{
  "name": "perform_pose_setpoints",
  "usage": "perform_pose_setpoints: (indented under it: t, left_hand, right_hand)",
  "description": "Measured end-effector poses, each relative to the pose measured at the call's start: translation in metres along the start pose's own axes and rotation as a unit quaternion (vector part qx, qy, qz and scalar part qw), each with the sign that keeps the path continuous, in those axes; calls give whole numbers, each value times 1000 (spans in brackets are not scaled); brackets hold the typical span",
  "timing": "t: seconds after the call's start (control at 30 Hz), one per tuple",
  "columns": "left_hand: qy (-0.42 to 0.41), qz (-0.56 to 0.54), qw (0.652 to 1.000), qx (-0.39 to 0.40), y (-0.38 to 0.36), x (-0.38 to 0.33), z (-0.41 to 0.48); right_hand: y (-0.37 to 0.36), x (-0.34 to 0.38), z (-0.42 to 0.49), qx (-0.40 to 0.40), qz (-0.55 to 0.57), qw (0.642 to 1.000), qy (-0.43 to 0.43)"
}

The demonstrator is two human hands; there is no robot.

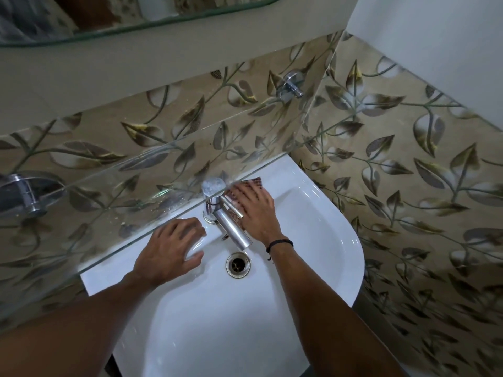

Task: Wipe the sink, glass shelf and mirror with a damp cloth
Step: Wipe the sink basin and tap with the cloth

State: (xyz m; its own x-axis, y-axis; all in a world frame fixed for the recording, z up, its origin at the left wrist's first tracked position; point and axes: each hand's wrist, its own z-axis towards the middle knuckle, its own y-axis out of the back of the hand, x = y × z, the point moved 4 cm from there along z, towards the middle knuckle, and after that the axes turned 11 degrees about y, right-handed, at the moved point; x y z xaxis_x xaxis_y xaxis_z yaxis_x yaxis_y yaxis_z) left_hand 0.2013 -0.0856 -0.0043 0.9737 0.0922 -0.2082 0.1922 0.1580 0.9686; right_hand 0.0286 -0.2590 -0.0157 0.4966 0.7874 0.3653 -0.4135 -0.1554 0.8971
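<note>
Half cloth (251, 186) hidden under R hand (255, 210).

- The right hand (254, 210) lay flat, fingers (239, 193) spread, pressing a brownish patterned cloth (251, 183) onto the back ledge of the white sink (313, 213), just right of the chrome tap (226, 216).
- The left hand (170, 248) rested open on the sink's left rim, beside the tap's base.
- The drain (237, 265) sat below the spout.
- A glass shelf (109, 191) ran above the sink, under the mirror (81, 14).
</note>
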Motion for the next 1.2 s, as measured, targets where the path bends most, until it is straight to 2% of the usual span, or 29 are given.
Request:
perform_pose_setpoints:
  t: [0.1,0.23,0.3,0.4,0.47,0.77,0.97,1.07,1.2]
  left_hand:
    - [-1,-3,1000,4,0,1,0]
    - [-1,-3,1000,-3,3,-1,2]
    - [-6,-1,1000,-9,4,-2,1]
    - [-10,5,1000,-19,7,-3,2]
    - [-8,2,1000,-14,5,-3,1]
    - [0,9,1000,-8,3,0,0]
    - [-8,9,1000,-19,6,-3,1]
    - [-5,4,1000,-23,3,-1,1]
    - [-4,-3,1000,-28,4,-1,1]
  right_hand:
    - [9,-20,10,-5,-4,994,-111]
    - [8,-15,12,5,-18,990,-143]
    - [1,3,6,17,-10,993,-120]
    - [-5,18,-6,27,-32,999,-17]
    - [-2,11,-5,29,-38,999,-3]
    - [-3,-6,11,1,-56,993,-105]
    - [11,-63,28,24,-99,971,-215]
    - [20,-86,35,34,-138,963,-230]
    - [24,-93,40,16,-135,958,-251]
